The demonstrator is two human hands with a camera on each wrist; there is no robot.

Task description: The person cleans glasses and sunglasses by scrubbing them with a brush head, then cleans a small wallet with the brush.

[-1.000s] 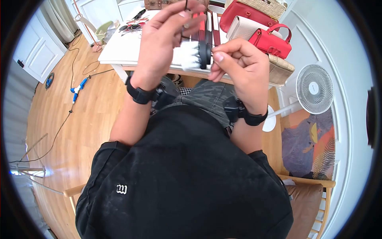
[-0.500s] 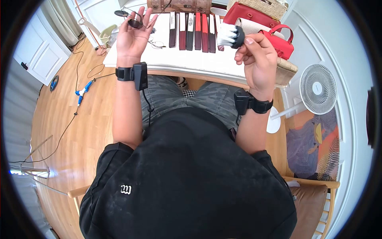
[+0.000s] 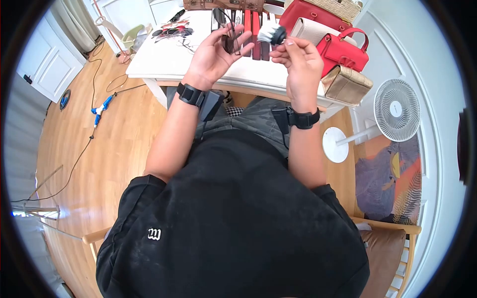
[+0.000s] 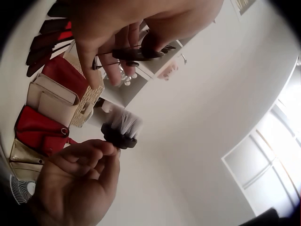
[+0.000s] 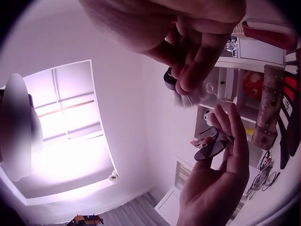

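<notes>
In the head view the left hand (image 3: 211, 62) holds dark sunglasses (image 3: 230, 41) upright over the table, palm turned up. The right hand (image 3: 304, 67) pinches the black back of a round brush (image 3: 272, 35), its white bristles facing left toward the glasses, with a gap between. From the left wrist, the thumb and fingers of the left hand (image 4: 110, 28) grip the sunglasses (image 4: 136, 54), and the brush (image 4: 121, 129) stands at the right hand's fingertips. The right wrist view shows one dark lens (image 5: 211, 149) by the left thumb; bristles (image 5: 188, 98) hang above it.
On the white table (image 3: 164, 59) lie several pairs of glasses (image 3: 173, 32) at left and a row of dark and red cases (image 3: 256, 35). Red bags (image 3: 343, 52), a cream bag and a gold bag (image 3: 348, 84) stand at right. A white fan (image 3: 396, 109) is beside the table.
The hands came apart, the left swinging out left with the sunglasses, then back rightward near the brush. Over the last half second the right hand shifted slightly left, still pinching the brush.
</notes>
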